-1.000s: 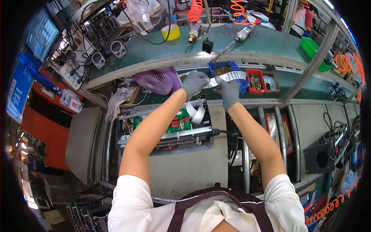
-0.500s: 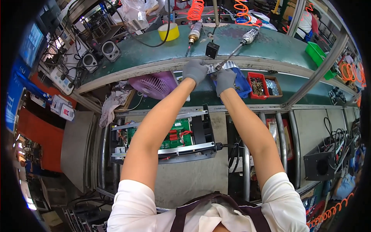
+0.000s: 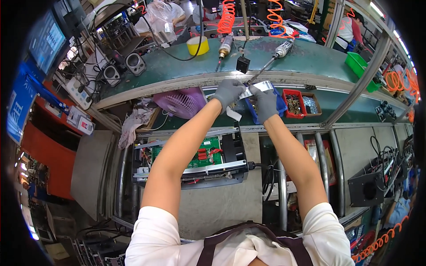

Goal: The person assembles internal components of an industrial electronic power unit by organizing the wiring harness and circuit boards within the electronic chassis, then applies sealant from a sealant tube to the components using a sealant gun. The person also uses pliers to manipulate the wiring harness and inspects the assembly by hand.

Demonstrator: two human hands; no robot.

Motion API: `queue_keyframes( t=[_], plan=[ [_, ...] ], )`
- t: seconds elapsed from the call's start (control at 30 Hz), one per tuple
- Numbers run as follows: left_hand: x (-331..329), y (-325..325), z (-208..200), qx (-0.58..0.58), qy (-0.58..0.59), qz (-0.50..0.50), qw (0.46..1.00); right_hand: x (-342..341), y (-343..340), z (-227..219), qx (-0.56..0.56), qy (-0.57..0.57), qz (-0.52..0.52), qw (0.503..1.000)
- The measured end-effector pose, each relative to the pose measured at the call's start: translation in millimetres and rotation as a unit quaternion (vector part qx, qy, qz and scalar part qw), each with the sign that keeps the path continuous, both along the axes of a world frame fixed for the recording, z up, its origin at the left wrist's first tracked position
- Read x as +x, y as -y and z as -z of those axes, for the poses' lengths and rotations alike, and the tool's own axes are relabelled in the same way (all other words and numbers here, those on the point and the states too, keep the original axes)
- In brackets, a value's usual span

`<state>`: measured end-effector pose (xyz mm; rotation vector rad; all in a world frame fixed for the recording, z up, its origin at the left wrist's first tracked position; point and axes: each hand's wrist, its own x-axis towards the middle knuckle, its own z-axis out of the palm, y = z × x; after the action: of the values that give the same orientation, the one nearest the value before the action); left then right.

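In grey gloves, my left hand (image 3: 229, 93) and my right hand (image 3: 265, 104) meet over the lower shelf, fingers closed on a shiny silver strip (image 3: 262, 86), perhaps a run of labels. A pale curled end (image 3: 234, 115) hangs below my left hand; whether it belongs to the same strip I cannot tell. Just behind and beneath my right hand is a blue bin (image 3: 281, 104). Nearer to me, partly hidden by my left forearm, lies an open black chassis (image 3: 230, 153) with a green circuit board (image 3: 213, 144).
Two powered screwdrivers (image 3: 226, 45) (image 3: 282, 48) on orange coiled hoses rest on the green upper shelf, by yellow tape (image 3: 197, 45). A red bin of screws (image 3: 293, 103) stands right of the blue one. A purple fan (image 3: 181, 103) is left of my hands. Metal rollers (image 3: 282, 190) run below.
Both hands have come slightly nearer to me and lower. More of the silver strip shows between them, and a pale curled end now hangs below my left hand.
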<state>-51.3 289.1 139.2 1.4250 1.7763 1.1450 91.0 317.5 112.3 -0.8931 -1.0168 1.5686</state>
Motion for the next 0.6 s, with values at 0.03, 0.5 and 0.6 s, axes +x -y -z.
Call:
queue_keyframes(
  t=[0.03, 0.5, 0.6],
  plan=[
    [5, 2, -1, 0.005, 0.008, 0.028, 1.000, 8, 5, -3, -0.003, -0.022, -0.014, 1.000],
    [114, 113, -31, 0.119, 0.014, 0.145, 0.982, 130, 125, -42, 0.160, 0.012, 0.009, 0.987],
    [139, 159, -22, 0.103, 0.166, 0.147, 0.970, 150, 176, -51, 0.246, 0.065, 0.005, 0.967]
  ],
)
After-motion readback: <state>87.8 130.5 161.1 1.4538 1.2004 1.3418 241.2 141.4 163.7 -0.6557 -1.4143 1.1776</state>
